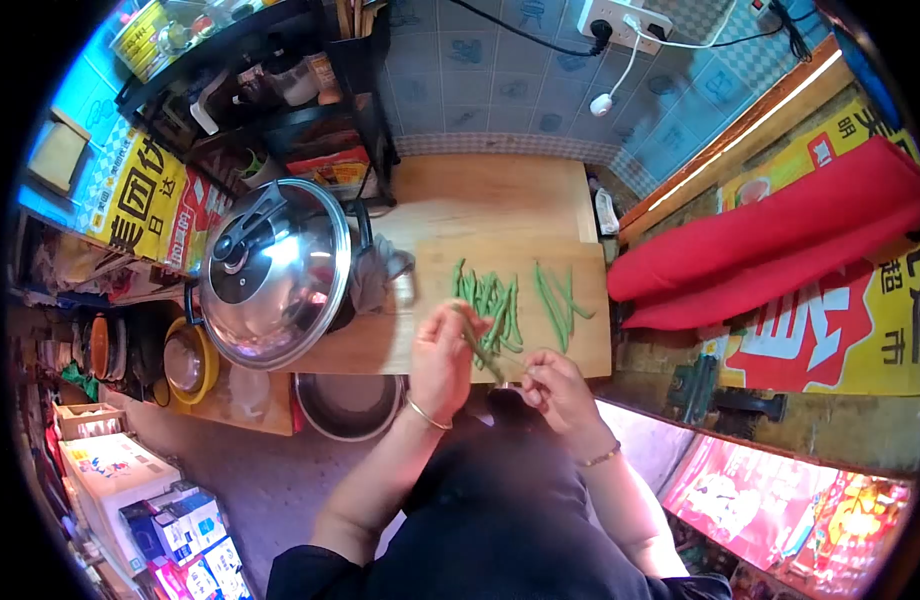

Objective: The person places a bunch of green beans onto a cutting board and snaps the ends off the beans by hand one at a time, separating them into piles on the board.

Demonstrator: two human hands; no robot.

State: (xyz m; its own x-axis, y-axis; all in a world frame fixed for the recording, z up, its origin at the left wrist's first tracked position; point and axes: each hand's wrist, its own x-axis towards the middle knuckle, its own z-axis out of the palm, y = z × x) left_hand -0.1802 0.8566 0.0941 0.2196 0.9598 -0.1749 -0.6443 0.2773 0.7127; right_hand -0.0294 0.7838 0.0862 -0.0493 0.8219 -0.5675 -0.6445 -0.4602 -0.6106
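Note:
My left hand [443,355] is closed on a green bean [474,343] that slants down to the right, above the front of the wooden board [592,350]. To its right, my right hand [557,387] has its thumb and fingers pinched together near the bean's lower end; whatever they hold is too small to name. Behind my hands, a pile of green beans [493,296] lies on the board. A smaller group of green beans [552,306] lies to the right of the pile, apart from it.
A large lidded pot [275,275] stands on the left, beside a grey cloth [373,283]. Below the counter edge sits a round basin [350,402]. A red cloth [770,240] lies at the right. A black shelf rack [255,125] stands at the back left.

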